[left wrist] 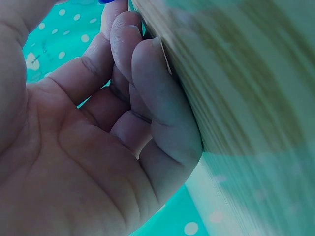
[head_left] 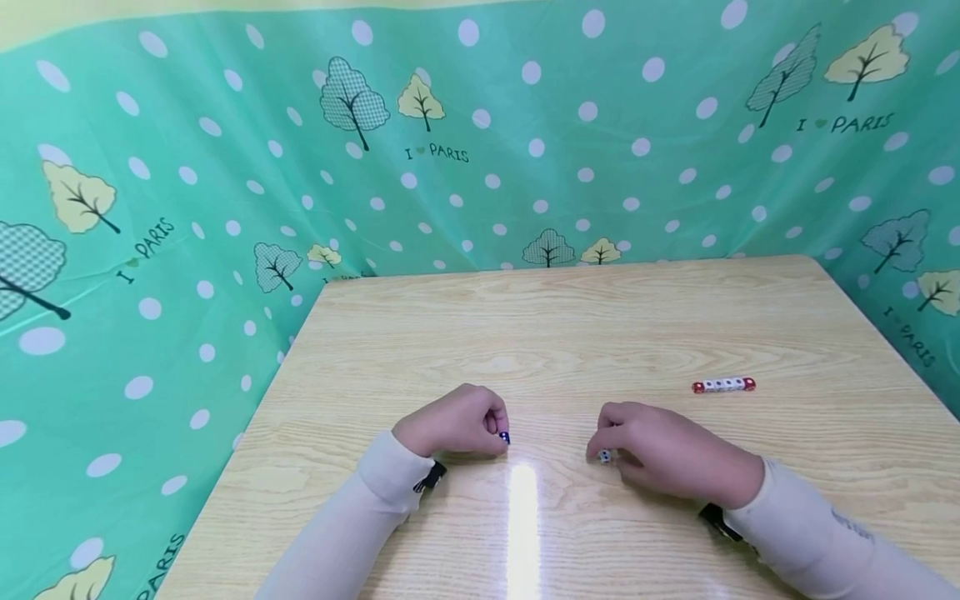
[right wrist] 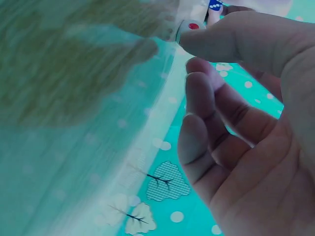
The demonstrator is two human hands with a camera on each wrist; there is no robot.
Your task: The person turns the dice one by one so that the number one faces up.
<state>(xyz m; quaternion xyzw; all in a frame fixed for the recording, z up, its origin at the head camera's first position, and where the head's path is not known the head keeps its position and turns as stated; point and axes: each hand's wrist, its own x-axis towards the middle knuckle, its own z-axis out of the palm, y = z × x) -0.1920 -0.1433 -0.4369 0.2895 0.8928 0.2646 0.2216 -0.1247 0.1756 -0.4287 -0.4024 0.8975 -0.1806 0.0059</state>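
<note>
My left hand pinches a small blue die between thumb and fingertips, low over the wooden table. Only a sliver of that die shows at the top edge of the left wrist view, where the other fingers curl with their sides against the tabletop. A white die sits between the thumb and fingers of my right hand. In the right wrist view a red pip faces out on this white die, partly covered by the thumb, and the blue die appears beyond it.
A straight row of dice, white in the middle and red at both ends, lies beyond my right hand. Light glares off the wooden table between the forearms. Green dotted cloth hangs behind the table and along its sides.
</note>
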